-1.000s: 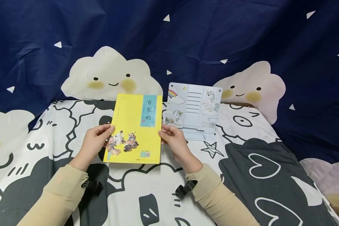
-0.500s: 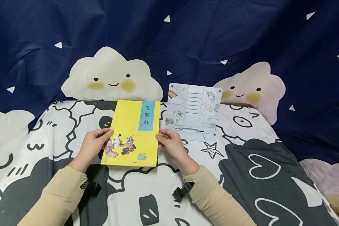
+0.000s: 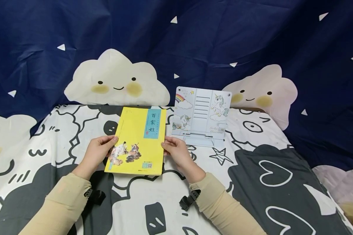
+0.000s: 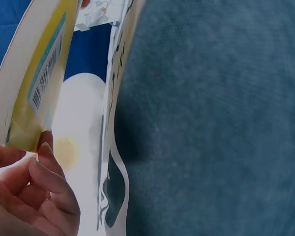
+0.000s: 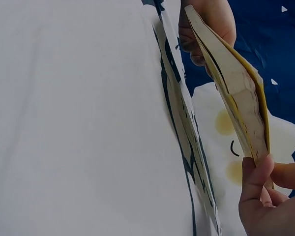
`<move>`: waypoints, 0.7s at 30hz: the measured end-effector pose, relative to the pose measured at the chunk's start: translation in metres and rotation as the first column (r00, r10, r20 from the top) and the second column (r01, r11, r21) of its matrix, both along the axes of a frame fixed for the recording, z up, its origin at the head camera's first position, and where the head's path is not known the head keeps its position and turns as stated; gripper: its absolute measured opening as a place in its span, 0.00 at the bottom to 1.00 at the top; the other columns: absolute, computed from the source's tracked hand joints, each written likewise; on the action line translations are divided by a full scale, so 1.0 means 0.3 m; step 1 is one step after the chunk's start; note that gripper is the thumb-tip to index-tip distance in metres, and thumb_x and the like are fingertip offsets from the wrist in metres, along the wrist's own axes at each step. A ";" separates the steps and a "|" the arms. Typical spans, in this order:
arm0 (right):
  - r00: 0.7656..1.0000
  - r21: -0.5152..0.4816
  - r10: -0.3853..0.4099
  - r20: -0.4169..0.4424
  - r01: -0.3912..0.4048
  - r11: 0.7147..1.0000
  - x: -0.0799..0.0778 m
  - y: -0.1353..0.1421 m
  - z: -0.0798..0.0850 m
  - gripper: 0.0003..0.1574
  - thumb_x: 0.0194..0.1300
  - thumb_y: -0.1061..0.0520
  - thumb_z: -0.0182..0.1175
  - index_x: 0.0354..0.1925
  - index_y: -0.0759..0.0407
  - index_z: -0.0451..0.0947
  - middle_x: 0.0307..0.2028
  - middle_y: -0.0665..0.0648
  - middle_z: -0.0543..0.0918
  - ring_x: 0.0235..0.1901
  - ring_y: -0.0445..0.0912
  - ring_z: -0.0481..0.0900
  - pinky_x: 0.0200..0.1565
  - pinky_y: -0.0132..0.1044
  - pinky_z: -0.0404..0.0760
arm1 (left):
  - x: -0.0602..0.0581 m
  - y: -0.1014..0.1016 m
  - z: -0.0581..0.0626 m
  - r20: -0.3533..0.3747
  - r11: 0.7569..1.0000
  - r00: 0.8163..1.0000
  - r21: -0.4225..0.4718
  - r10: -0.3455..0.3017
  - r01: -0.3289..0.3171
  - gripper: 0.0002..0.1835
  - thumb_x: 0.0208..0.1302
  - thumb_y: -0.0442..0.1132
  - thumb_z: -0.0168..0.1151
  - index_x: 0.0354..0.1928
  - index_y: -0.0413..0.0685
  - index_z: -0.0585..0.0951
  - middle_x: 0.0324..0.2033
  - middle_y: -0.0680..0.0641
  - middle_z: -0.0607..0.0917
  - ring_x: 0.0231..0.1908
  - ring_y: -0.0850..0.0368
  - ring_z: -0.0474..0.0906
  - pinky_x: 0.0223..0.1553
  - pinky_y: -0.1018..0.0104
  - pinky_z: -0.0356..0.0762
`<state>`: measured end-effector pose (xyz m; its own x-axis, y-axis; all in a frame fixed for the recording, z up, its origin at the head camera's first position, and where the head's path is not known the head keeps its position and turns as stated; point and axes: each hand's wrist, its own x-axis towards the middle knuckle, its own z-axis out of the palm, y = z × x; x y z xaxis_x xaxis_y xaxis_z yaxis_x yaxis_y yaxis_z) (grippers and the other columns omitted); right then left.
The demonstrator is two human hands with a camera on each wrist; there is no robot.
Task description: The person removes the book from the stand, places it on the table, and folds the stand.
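Observation:
Between both hands is a yellow paperback book (image 3: 135, 130), its cover facing up, with a blue title strip and small painted figures. My left hand (image 3: 98, 151) pinches its left edge, thumb on the cover and fingers beneath. On the opposite edge my right hand (image 3: 179, 151) pinches it the same way. The left wrist view shows the back cover of the book (image 4: 49, 73) with a barcode, raised above the cloth. In the right wrist view the page edges of the book (image 5: 241, 88) show. A white book stand (image 3: 201, 114) with unicorn pictures stands just right of the book.
A black, white and grey patterned cloth (image 3: 135, 202) covers the table. Behind it hangs a dark blue curtain (image 3: 200, 39) with smiling clouds and small triangles. The stand's front ledge (image 3: 200, 138) lies close beyond my right hand.
Both hands have lowered the book slightly toward me and a little to the left, tilting its top edge down. The book stand has not moved.

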<state>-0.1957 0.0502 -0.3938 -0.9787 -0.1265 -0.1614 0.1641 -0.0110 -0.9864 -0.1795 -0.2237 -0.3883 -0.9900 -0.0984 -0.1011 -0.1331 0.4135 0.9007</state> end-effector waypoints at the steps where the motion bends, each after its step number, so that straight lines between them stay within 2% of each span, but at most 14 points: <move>1: 1.000 0.005 0.001 0.003 -0.001 1.000 0.000 0.000 -0.001 0.25 0.68 0.67 0.58 0.62 0.72 0.71 0.48 0.67 0.83 0.29 0.39 0.79 0.31 0.26 0.80 | -0.001 0.000 0.000 0.005 1.000 1.000 0.002 -0.002 0.002 0.30 0.74 0.54 0.54 0.64 0.35 0.75 0.37 0.54 0.84 0.29 0.70 0.76 0.31 0.74 0.79; 10: 1.000 0.028 0.003 0.016 -0.004 1.000 0.000 -0.006 -0.004 0.25 0.68 0.66 0.58 0.62 0.72 0.72 0.47 0.66 0.84 0.28 0.39 0.79 0.31 0.27 0.80 | -0.007 -0.001 0.001 0.049 0.999 0.999 -0.042 -0.017 0.019 0.29 0.75 0.52 0.53 0.65 0.36 0.74 0.45 0.41 0.84 0.30 0.68 0.76 0.30 0.74 0.78; 16: 0.999 0.048 0.008 0.031 -0.009 0.999 -0.001 -0.009 -0.004 0.24 0.69 0.66 0.59 0.62 0.71 0.72 0.48 0.67 0.84 0.28 0.39 0.79 0.31 0.26 0.80 | -0.016 -0.003 0.008 0.068 0.995 0.996 -0.080 -0.049 0.055 0.29 0.75 0.50 0.53 0.65 0.33 0.73 0.47 0.37 0.84 0.30 0.66 0.77 0.29 0.73 0.79; 21: 0.999 0.054 0.011 0.034 -0.013 0.998 -0.005 -0.011 -0.010 0.24 0.68 0.66 0.59 0.61 0.71 0.73 0.47 0.66 0.84 0.28 0.39 0.78 0.30 0.26 0.80 | -0.022 -0.002 0.016 0.085 0.986 0.993 -0.143 -0.079 0.091 0.27 0.75 0.48 0.53 0.63 0.32 0.75 0.45 0.36 0.84 0.32 0.61 0.76 0.28 0.70 0.75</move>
<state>-0.1972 0.0469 -0.3968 -0.9712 -0.1282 -0.2008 0.1965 0.0449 -0.9795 -0.1862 -0.2241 -0.3834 -0.9849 -0.0339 -0.1699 -0.1601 0.5526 0.8179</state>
